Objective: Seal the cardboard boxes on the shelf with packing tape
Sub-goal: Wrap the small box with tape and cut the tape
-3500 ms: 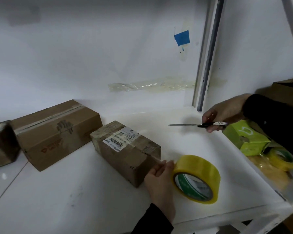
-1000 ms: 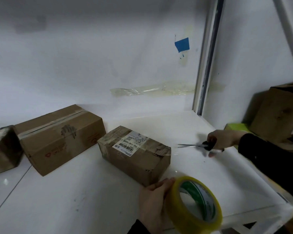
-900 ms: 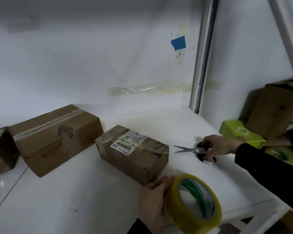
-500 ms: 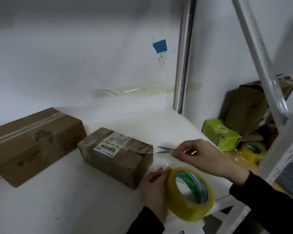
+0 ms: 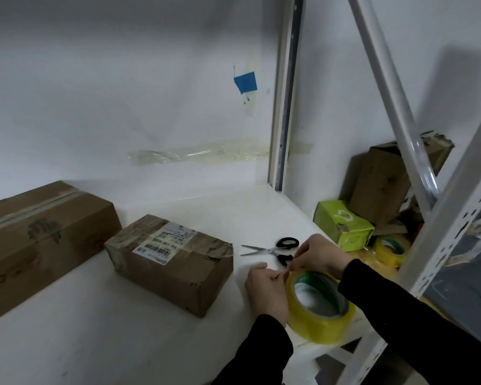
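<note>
A small cardboard box with a white shipping label lies on the white shelf. A larger cardboard box sits to its left. My left hand grips the yellow tape roll at the shelf's front right edge. My right hand pinches at the top rim of the roll with its fingertips. Black-handled scissors lie on the shelf just behind my hands, blades pointing left.
A green box, a second yellow tape roll and a brown box sit beyond the shelf's right side. White metal uprights and a diagonal brace stand to the right. A wall is behind.
My right hand laid the scissors down on the shelf and came to the tape roll. My left hand kept hold of the roll. The view swung to the right.
</note>
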{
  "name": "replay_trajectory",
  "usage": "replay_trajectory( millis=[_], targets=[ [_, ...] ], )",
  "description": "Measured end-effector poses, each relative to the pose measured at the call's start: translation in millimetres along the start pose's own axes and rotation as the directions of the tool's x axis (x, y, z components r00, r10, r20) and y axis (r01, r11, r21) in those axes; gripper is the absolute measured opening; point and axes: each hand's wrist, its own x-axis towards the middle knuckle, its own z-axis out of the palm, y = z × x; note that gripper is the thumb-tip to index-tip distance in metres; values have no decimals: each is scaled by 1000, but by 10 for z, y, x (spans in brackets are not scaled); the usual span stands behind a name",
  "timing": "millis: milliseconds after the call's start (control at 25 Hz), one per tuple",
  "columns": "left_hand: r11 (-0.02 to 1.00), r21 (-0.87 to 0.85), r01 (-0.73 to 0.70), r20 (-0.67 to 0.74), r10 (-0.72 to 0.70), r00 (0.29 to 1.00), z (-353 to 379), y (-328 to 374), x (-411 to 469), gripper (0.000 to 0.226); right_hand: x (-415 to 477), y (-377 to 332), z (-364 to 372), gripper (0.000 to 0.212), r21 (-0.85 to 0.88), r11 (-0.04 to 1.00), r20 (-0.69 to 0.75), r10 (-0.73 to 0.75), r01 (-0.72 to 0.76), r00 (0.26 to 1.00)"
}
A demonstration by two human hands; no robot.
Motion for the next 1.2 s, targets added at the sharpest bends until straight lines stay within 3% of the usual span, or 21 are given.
replay_trajectory(
  millis=[80,120,280,400,480,600,640,720,800,920,1000,1120,1200],
  targets=[
    [895,395,-207,73,194,978,-74,-37,43,21,84,-51,27,21,-109,993,58,56,-49,997],
    [818,506,-273,96,261,960,-98,-67,42,23,111,-89,46,25,-161,986,90,61,-46,994],
    [724,622,-299,78,323,943,-71,-188,72,31,139,-176,117,42,-297,955,138,24,19,990],
    [702,598,-387,137,386,912,-159,-220,88,29,176,-161,158,48,-344,939,140,34,16,990],
    [679,487,-549,145,557,818,-330,-185,6,22,177,-180,173,50,-380,925,157,45,19,987],
    [428,467,-773,136,830,542,-768,-60,110,22,159,-231,169,46,-475,878,145,18,54,989],
    [382,527,-759,186,820,542,-944,16,206,31,153,-245,170,43,-491,869,148,9,66,989],
    [344,656,-671,332,667,667,-1223,112,426,56,136,-245,178,33,-489,867,183,-2,93,983],
    [386,643,-662,451,507,734,-1351,91,542,61,146,-221,183,15,-434,892,204,-39,126,978],
    [400,558,-727,491,547,678,-1347,105,517,43,194,-250,175,21,-402,904,249,-47,147,967],
    [323,582,-747,509,572,643,-1376,89,521,38,204,-340,198,7,-537,832,259,8,137,966],
    [212,622,-754,521,607,600,-1436,29,496,35,205,-504,287,16,-722,681,227,66,123,972],
    [192,630,-753,532,599,598,-1474,-46,485,40,151,-612,348,28,-754,650,169,56,92,984]
  ],
)
